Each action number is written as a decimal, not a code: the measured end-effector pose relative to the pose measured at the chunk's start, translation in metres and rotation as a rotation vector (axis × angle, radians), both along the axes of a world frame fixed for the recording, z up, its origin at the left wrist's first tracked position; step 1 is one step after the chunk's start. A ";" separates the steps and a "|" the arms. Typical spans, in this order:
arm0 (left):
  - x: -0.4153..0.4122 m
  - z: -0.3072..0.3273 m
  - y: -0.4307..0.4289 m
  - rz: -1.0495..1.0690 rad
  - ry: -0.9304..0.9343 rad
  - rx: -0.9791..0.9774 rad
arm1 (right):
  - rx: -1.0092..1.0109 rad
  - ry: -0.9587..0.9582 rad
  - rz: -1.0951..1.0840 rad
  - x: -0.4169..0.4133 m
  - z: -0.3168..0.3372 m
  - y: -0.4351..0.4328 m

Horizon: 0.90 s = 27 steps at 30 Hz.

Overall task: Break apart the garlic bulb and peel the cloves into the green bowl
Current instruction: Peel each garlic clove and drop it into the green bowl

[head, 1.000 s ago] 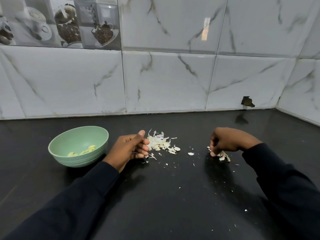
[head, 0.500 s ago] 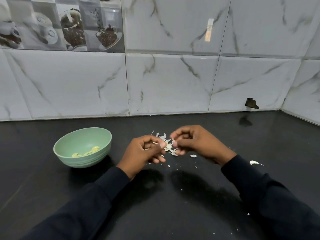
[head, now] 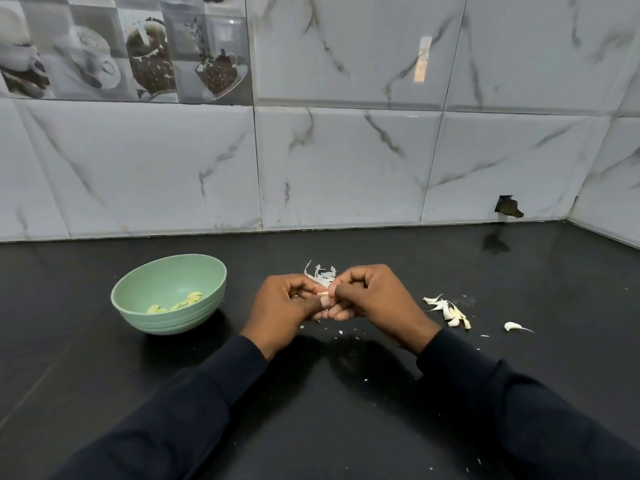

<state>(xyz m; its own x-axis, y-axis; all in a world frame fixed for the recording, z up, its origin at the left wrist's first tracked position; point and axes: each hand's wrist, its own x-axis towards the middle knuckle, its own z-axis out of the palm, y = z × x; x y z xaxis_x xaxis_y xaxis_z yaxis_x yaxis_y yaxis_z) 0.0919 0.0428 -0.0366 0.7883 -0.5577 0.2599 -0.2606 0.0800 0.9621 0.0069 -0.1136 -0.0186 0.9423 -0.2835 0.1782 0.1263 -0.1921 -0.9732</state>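
Pinching a small clove (head: 322, 292) just right of the bowl (head: 173, 323): left hand (head: 284, 306) and right hand (head: 377, 299), both curled, fingertips clamped on it from either side. A second ago well apart, the right one out at the loose cloves far right of the bowl, the left beside the skins; since then drawn together over a freshly fetched clove. Probably the start of another peel, not the end of one. Already in the bowl: a few yellowish peeled cloves (head: 183, 301). Just behind the hands, right of the bowl, a heap of papery skins (head: 320, 273), partly hidden by knuckles. Farther right of the bowl, a cluster of unpeeled cloves (head: 450, 311), and beyond it one lone clove (head: 514, 326); hence several rounds left. Skin flecks scattered on the counter (head: 346, 393) near the hands. Bowl near on the left, seemingly within easy reach for the drop. Worth keeping loose scraps out of it.
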 end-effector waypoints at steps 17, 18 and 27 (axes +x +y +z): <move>-0.013 0.007 -0.002 0.092 -0.302 0.131 | -0.363 0.091 -0.084 -0.008 0.007 -0.007; -0.013 0.007 -0.003 0.088 -0.295 0.118 | -0.363 0.080 -0.090 -0.009 0.007 -0.006; -0.017 0.007 -0.005 0.071 -0.189 0.026 | -0.113 0.001 -0.091 -0.008 0.001 0.004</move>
